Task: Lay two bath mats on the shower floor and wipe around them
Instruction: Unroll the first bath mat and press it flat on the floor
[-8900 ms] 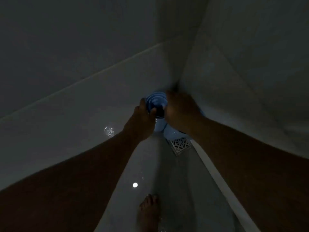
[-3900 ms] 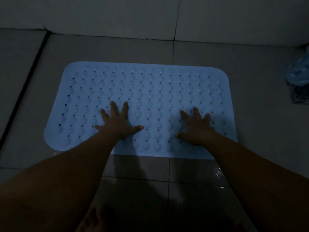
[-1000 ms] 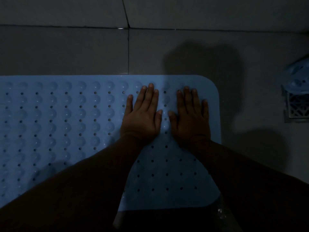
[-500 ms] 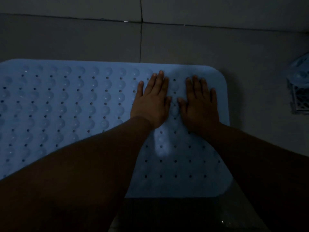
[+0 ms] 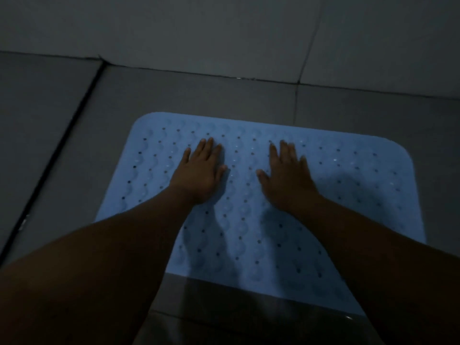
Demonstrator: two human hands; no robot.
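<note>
Mat [image 5: 348, 183]: pale blue, rectangular with rounded corners, covered in rows of raised bumps and small round holes. Lay flat on the grey tiled floor [image 5: 199, 95], far edge near the wall, left edge near a dark floor joint. Only one seen.

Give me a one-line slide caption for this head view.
Both hands, left and right, press flat on a blue mat laid on the dim tiled floor.

bare floor tiles [image 5: 199, 95] around mat [image 5: 348, 195], wall [image 5: 224, 33] seemingly closing the far side
</note>
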